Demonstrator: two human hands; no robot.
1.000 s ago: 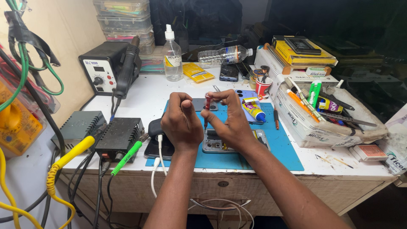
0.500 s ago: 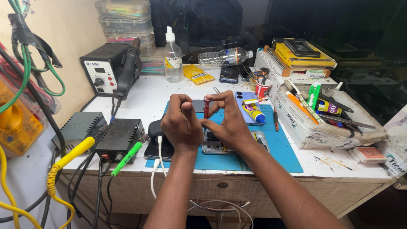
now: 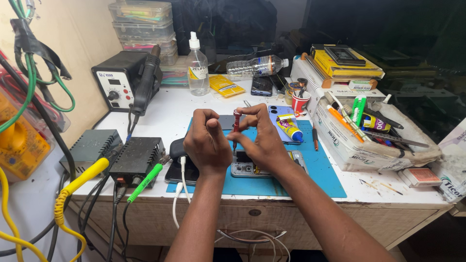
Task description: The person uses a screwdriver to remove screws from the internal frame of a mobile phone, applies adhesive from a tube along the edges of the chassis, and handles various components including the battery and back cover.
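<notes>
- Nearest the viewer, two bare forearms reach up from the bottom edge over a wooden-fronted white workbench (image 3: 160, 114).
- On the bench lies a blue work mat (image 3: 318, 170). An opened phone (image 3: 247, 167), its inner parts showing, rests on the mat just under the hands.
- The left hand (image 3: 208, 143) is curled, fingers bunched close beside a small red screwdriver (image 3: 236, 123); whether it grips the tool cannot be told.
- The right hand (image 3: 262, 138) pinches the red screwdriver, holding it upright, tip down above the opened phone.
- Left of the hands sit two dark power boxes (image 3: 136, 155) with yellow and green cables.
- Just beyond the right hand lies a glue tube (image 3: 290, 128) on the mat.
- Farther back stand a clear pump bottle (image 3: 197, 68) and a black soldering station (image 3: 121, 80).
- To the right, a bag of tools (image 3: 369, 145).
</notes>
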